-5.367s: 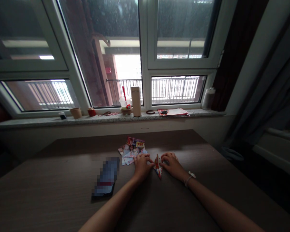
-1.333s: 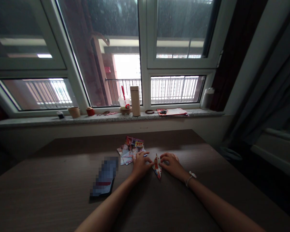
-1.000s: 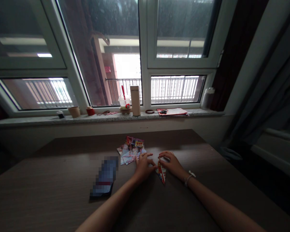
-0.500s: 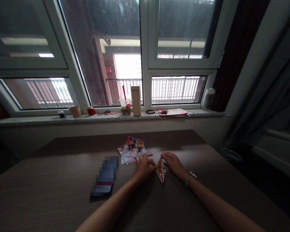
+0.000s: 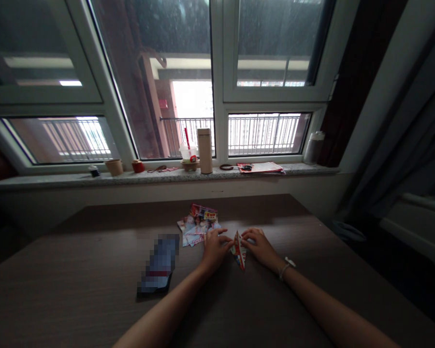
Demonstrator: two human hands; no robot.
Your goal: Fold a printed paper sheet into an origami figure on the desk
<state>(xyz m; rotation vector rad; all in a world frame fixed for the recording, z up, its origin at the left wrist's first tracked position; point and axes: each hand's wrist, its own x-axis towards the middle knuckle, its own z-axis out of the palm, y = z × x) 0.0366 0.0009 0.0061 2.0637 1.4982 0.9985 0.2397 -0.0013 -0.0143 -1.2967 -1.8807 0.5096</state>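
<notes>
On our table [image 5: 94, 270], the sheets [image 5: 199, 223] lie just beyond our left hand [image 5: 215, 247], which partly covers their near corner; a phone [image 5: 158, 263], pixelated, lies farther left. Along the sill [image 5: 159, 176] we see a flask [image 5: 205, 152], a cup [image 5: 187, 153] with a red straw [image 5: 187, 137], a pot [image 5: 114, 167] and scissors [image 5: 245, 167].

Our folded paper [image 5: 240, 255], narrow and pointed at both ends, sits between the hands. Our left thumb and fingers, half-curled, reach its left edge; our right hand [image 5: 258, 245], bent likewise, reaches its right edge. Whether either pinches it, we cannot tell.

A yellow label [image 5: 210, 216] on the sheets carries figures too blurred for us to read.
</notes>
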